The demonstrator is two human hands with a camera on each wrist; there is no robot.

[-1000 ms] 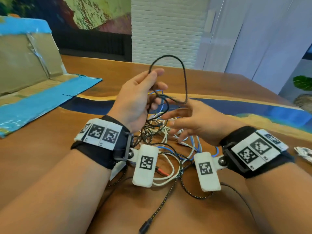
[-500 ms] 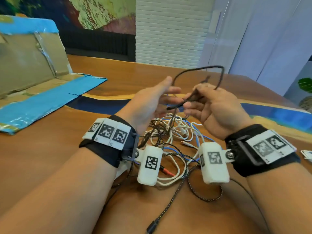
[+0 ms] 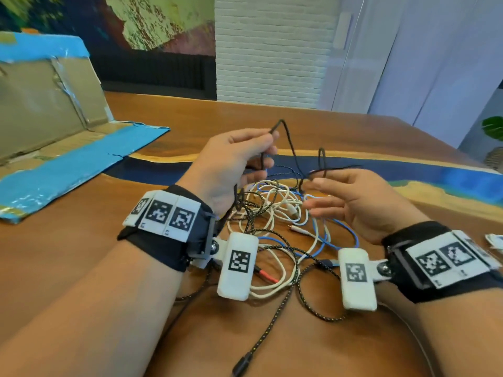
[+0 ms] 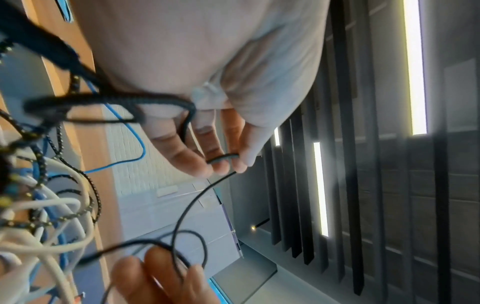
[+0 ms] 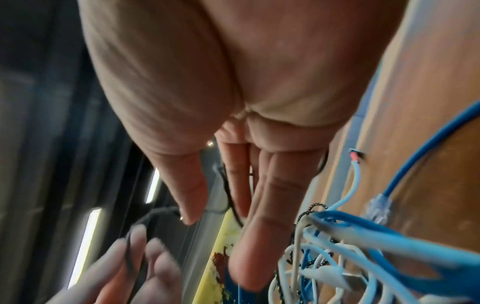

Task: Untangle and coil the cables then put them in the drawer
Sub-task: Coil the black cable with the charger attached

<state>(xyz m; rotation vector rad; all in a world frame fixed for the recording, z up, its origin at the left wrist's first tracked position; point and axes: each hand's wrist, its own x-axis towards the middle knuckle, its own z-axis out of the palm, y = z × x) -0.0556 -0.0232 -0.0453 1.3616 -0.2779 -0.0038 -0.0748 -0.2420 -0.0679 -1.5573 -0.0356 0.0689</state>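
Note:
A thin black cable [image 3: 291,148] runs up from a tangle of white, blue and braided cables [image 3: 277,213] on the wooden table [image 3: 326,126]. My left hand [image 3: 269,142] is raised above the tangle and pinches this cable between thumb and fingertips; the left wrist view shows the pinch [image 4: 226,162]. To its right, my right hand [image 3: 313,194] has straight, spread fingers. A small loop of the black cable [image 5: 226,193] lies over its index finger, between thumb and fingers. No drawer is in view.
Flattened cardboard with blue tape [image 3: 54,159] lies at the left, part of it standing upright. A braided cable's black plug [image 3: 242,368] trails toward the near edge. A small white object [image 3: 494,240] sits at the right edge.
The hands have drawn apart. My right hand dropped to the right and its fingers opened from holding the black cable, while the left hand now pinches the cable higher up.

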